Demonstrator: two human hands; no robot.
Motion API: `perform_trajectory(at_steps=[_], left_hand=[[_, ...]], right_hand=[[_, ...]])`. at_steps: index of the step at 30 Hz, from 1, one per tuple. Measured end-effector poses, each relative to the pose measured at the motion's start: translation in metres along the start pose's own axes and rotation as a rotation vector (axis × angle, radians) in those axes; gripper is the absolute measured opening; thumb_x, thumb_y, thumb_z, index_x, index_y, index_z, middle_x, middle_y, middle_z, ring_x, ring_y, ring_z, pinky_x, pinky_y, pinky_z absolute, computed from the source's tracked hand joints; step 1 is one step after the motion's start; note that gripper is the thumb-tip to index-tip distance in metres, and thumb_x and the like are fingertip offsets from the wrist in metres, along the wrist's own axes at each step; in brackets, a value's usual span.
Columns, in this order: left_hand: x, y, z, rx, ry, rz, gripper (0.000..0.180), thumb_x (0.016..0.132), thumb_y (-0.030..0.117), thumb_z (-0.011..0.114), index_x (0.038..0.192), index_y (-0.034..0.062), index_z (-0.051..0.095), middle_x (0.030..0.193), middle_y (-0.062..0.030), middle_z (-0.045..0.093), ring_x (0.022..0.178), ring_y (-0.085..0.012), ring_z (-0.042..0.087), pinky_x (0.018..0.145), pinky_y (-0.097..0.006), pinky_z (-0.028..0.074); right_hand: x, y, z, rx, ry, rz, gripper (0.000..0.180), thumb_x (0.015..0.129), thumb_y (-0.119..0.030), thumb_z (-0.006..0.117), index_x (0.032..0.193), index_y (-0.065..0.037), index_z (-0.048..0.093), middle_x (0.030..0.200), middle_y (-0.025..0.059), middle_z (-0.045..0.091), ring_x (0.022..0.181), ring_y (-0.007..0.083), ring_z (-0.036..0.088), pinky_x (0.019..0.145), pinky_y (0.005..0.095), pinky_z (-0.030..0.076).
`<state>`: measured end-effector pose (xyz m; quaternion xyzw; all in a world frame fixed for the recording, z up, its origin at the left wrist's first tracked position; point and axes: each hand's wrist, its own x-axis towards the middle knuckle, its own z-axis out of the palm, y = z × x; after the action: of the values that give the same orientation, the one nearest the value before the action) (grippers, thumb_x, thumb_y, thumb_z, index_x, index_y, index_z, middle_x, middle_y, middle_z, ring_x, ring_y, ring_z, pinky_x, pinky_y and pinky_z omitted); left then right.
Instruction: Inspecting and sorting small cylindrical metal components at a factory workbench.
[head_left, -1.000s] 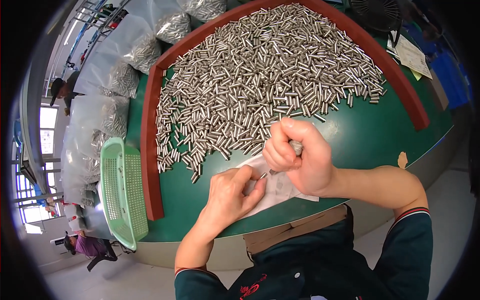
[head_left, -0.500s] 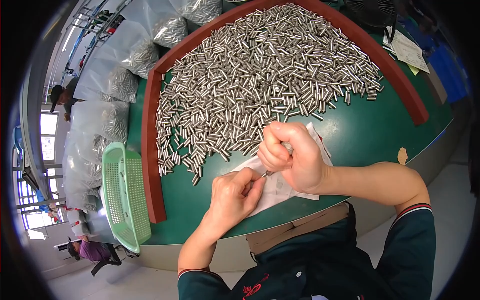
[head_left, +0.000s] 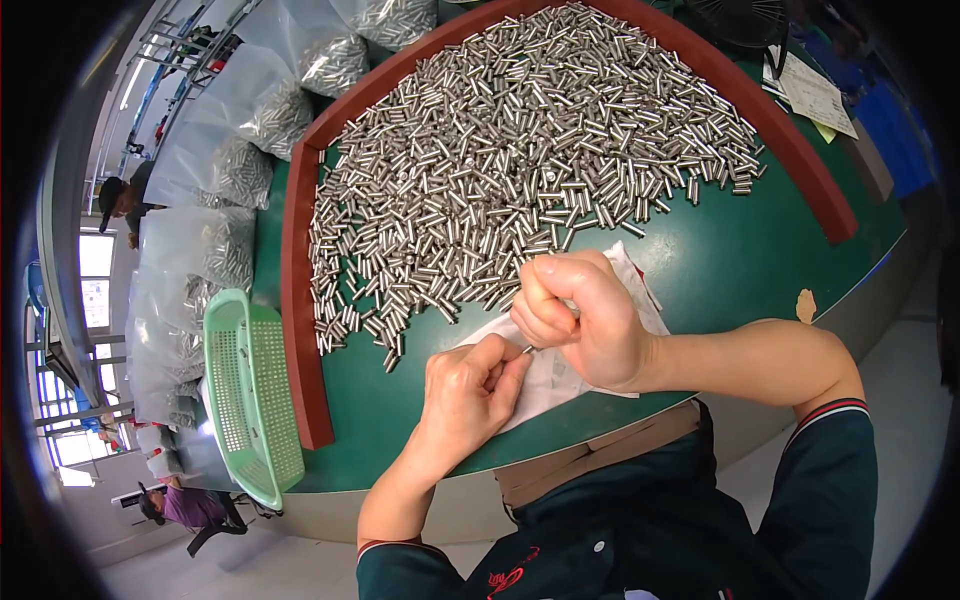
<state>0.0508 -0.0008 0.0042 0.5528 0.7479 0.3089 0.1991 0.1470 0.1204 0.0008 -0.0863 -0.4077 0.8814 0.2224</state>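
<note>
A wide heap of short metal pins point(head_left: 480, 170) covers the green tabletop point(head_left: 720, 265). Close to the near edge, my left hand point(head_left: 465, 385) pinches a small metal pin point(head_left: 527, 350) between thumb and fingers. Its shiny end sticks out toward my right hand point(head_left: 585, 315), whose fingers are curled into a fist just to the right and above. What the fist encloses is hidden by the fingers. A white cloth point(head_left: 550, 385) lies flat under both hands.
Red-brown rails point(head_left: 305, 300) fence the heap on the left, far and right sides. A green plastic basket point(head_left: 275, 455) stands beyond the left rail, near clear bags of pins point(head_left: 230, 240). Papers point(head_left: 815, 95) and a black fan point(head_left: 740, 20) sit at far right. Two people are at far left.
My right fist has turned slightly and shifted a little left, so the pale glint inside it no longer shows. My left hand keeps its pinch almost unmoved.
</note>
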Motion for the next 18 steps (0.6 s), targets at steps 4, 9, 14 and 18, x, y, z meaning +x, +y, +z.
perform_trajectory(at_steps=[4,9,14,18], left_hand=[[0.001,0.0,-0.001,-0.005,-0.001,0.007,0.012,0.069,0.004,0.063,0.063,0.0031,0.052,0.044,-0.0073,0.045,0.037,-0.0207,0.045,0.038,-0.03,0.035],[0.004,0.0,-0.001,0.006,-0.005,0.009,0.011,0.069,0.003,0.062,0.063,0.003,0.053,0.044,-0.0089,0.045,0.037,-0.024,0.046,0.038,-0.032,0.036],[-0.001,0.005,-0.003,0.002,0.021,-0.005,0.007,0.07,0.001,0.061,0.066,-0.0002,0.055,0.047,-0.0096,0.049,0.039,-0.0196,0.045,0.04,-0.029,0.037],[-0.002,0.001,-0.012,-0.245,-0.022,-0.203,0.007,0.074,0.004,0.061,0.071,0.0,0.056,0.058,-0.0004,0.053,0.049,-0.0064,0.045,0.045,-0.019,0.034]], right_hand=[[-0.002,-0.001,0.006,-0.017,-0.008,0.008,0.036,0.084,-0.019,0.033,0.049,-0.01,0.028,0.044,-0.002,0.026,0.043,0.0083,0.022,0.044,0.024,0.02],[-0.006,0.0,0.012,-0.141,-0.007,-0.046,0.034,0.083,-0.017,0.032,0.05,-0.008,0.028,0.048,-0.0013,0.028,0.047,0.0081,0.024,0.047,0.0235,0.022],[-0.005,0.009,0.01,-0.202,-0.043,-0.139,0.03,0.08,-0.016,0.036,0.053,-0.004,0.03,0.051,-0.0003,0.034,0.049,0.0076,0.028,0.044,0.0252,0.026],[-0.004,0.002,0.003,-0.053,0.011,-0.013,0.035,0.084,-0.019,0.032,0.05,-0.009,0.028,0.045,-0.0009,0.026,0.043,0.009,0.023,0.044,0.0247,0.021]])
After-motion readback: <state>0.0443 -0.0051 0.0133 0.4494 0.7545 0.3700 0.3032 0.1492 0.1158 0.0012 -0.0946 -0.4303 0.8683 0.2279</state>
